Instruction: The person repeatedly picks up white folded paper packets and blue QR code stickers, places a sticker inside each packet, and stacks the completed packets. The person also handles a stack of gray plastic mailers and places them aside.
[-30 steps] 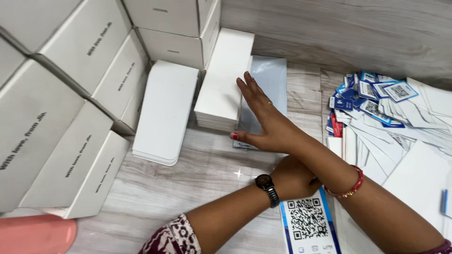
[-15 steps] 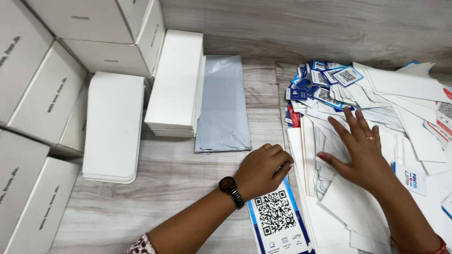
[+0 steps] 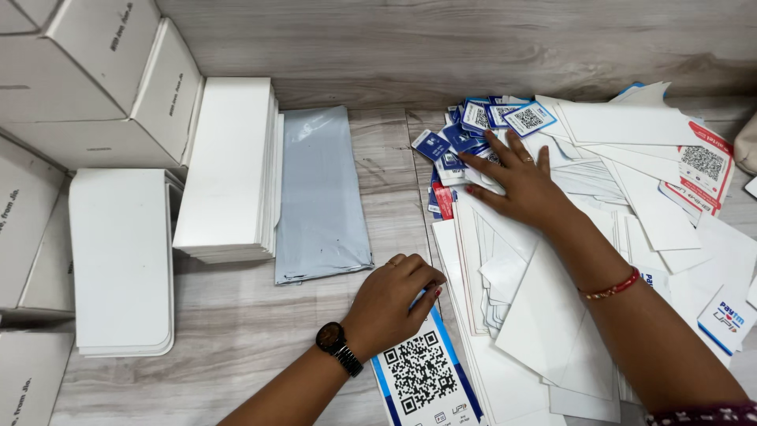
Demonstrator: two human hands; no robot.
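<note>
1. Pressing flat with my right hand [image 3: 520, 180], fingers spread and gripping nothing, I rest it on the heap of small blue code cards [image 3: 473, 130] at the far edge of the paper pile.
2. My left hand [image 3: 392, 301] is curled into a loose fist, its fingertips pinching the top edge of a blue-bordered code sheet [image 3: 422, 375] that lies on the wooden table [image 3: 378, 47] close to me.
3. That sheet sits just beside the white envelopes [image 3: 552, 315], which fan out under my right forearm and run off to the right.
4. A grey plastic mailer [image 3: 319, 193] lies flat left of my left hand, apart from it.
5. Touching the mailer's left edge is a stack of white flat boxes [image 3: 229, 166]; a second white stack [image 3: 118, 260] lies further left.
6. White cartons [image 3: 102, 71] crowd the far left corner.
7. A black watch [image 3: 337, 347] is on my left wrist, a red bangle [image 3: 611, 285] on my right.
</note>
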